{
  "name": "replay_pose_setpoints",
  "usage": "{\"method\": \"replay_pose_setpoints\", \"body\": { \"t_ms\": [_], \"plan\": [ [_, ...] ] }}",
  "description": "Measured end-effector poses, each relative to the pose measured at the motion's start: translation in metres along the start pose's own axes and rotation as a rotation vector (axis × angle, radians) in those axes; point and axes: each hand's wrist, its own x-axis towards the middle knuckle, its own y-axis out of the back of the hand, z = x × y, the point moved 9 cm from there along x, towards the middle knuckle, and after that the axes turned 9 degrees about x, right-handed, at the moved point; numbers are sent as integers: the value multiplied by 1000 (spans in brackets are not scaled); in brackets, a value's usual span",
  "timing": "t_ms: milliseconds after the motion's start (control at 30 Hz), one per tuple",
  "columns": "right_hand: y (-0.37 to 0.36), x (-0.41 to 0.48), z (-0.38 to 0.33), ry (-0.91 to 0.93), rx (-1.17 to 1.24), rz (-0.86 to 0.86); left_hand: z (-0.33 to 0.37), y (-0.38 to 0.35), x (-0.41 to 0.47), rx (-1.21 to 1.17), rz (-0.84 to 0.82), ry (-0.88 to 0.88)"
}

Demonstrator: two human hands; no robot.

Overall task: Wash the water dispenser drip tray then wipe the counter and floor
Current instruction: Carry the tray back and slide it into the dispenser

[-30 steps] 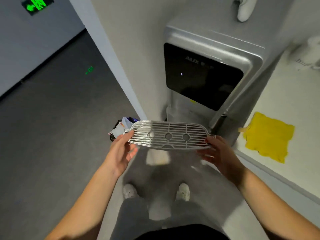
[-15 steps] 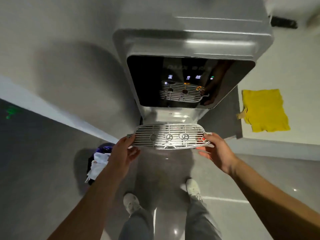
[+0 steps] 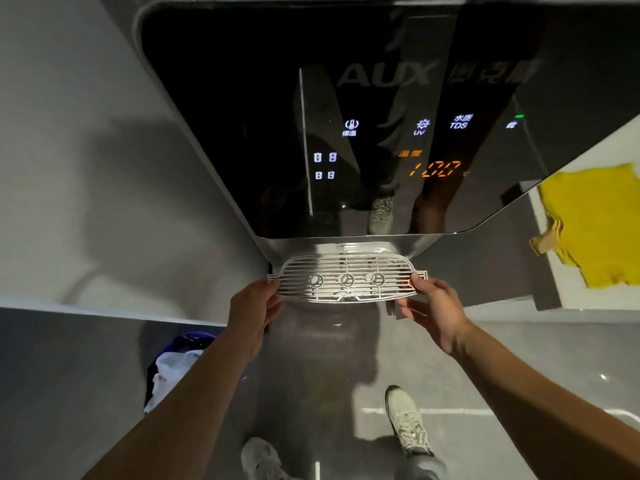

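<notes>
A silver slotted drip tray grille [image 3: 346, 278] with three round marks is held level just under the water dispenser's black glass panel [image 3: 346, 133]. My left hand [image 3: 254, 306] grips its left end and my right hand [image 3: 433, 308] grips its right end. The grille's far edge sits at the dispenser's recessed bay [image 3: 349, 247]. The panel shows lit icons and an orange temperature reading.
A yellow cloth [image 3: 595, 223] lies on the white counter [image 3: 588, 296] to the right. A dark bin with white trash [image 3: 173, 365] stands on the grey floor [image 3: 69, 393] at lower left. My two shoes are below, near the dispenser's base.
I have stepped close to the dispenser, which now fills the top of the view. Both hands have carried the grille forward to the bay under the panel.
</notes>
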Motion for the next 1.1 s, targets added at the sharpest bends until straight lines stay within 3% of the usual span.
{"method": "replay_pose_setpoints", "body": {
  "t_ms": [200,367,633,833,1100],
  "plan": [
    [0,24,1,18,25,57,-2,-12,17,19,34,-30],
    [-10,24,-5,68,-34,44,10,-7,18,230,126,-166],
    [-14,26,-10,130,-101,51,21,-6,23,326,150,-193],
    [-17,33,-13,160,-166,59,17,-7,25,192,204,-150],
    [-15,37,-11,168,-182,67,25,-10,21,258,202,-167]
  ]
}}
